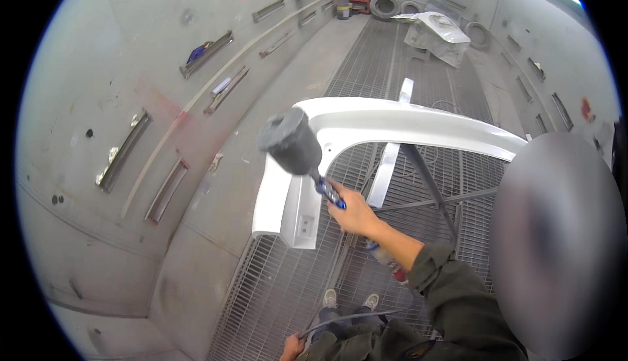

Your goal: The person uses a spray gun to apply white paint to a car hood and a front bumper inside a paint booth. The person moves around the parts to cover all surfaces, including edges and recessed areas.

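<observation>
My right hand (355,214) is closed around the handle of a spray gun (328,191) with a big grey paint cup (288,142). The gun is held over the left corner of a white, curved car body panel (392,120); whether it touches the panel, I cannot tell. Below my right wrist, a fitting with blue and red parts (391,266) is partly hidden by the forearm. Low in the picture, my left hand (293,346) is closed on a dark air hose (356,315), which runs across in front of my legs.
Under the panel stands a metal frame (428,181) on the grated floor (281,295). Grey booth walls (118,67) with slotted vents rise on both sides. Farther back are tires (384,6), stacked buckets (343,4) and another white part on plastic sheeting (438,31). A blurred oval hides the right side.
</observation>
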{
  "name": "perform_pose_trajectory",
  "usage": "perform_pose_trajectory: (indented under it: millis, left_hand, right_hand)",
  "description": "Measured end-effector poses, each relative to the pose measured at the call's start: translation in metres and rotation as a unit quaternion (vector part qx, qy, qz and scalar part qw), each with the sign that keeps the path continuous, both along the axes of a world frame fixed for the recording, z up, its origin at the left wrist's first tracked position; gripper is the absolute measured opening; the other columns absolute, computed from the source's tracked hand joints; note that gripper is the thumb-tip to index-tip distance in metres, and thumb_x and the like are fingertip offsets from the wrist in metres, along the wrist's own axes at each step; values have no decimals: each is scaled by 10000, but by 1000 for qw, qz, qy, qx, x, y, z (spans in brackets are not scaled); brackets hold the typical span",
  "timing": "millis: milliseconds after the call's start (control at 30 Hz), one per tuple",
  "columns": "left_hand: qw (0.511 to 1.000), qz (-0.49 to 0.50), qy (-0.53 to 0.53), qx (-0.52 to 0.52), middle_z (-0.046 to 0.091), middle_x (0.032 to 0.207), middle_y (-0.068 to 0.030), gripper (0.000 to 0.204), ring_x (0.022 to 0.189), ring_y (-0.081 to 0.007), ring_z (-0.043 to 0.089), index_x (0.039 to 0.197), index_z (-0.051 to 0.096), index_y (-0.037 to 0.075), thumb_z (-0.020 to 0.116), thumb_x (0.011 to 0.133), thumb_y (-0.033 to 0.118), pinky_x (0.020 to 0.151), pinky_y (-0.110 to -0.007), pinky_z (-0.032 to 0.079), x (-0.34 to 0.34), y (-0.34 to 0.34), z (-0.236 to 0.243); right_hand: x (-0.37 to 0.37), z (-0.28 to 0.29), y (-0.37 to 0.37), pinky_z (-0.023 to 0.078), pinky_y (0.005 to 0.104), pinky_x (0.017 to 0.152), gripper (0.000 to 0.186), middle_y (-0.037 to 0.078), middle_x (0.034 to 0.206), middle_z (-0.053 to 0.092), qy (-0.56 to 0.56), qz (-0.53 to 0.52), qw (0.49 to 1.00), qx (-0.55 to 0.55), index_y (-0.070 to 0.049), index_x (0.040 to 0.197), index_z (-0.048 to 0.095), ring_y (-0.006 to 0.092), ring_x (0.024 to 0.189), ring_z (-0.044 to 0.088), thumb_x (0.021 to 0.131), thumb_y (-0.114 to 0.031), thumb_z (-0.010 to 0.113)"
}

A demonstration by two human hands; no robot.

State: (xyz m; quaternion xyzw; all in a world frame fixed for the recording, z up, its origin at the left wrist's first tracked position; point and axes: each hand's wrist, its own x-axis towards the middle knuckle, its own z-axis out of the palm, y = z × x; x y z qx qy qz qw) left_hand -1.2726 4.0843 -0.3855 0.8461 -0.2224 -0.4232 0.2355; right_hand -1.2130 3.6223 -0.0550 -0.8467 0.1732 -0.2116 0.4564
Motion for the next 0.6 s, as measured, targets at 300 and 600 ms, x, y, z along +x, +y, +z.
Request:
perform_pose_trajectory:
  millis: [300, 600]
  left_hand:
    - [999, 23, -1, 42, 638, 893, -246, 414, 855, -420, 612, 957, 650, 14, 550, 883, 409, 736, -509, 478, 55, -6, 3]
    - [990, -94, -105, -9, 632, 1064, -249, 499, 941, -390, 599, 1069, 620, -5, 510, 917, 457, 779, -499, 470, 60, -39, -39]
  right_hand:
    - [10, 34, -88, 405, 236, 372, 473, 26, 644, 525, -34, -138, 954, 264, 21, 1246, 525, 87, 464, 463, 783, -74, 560]
    - [-112, 66, -146, 385, 216, 365, 104, 41, 632, 552, -74, -246, 929, 267, 5, 797, 585, 77, 492, 482, 727, -62, 548]
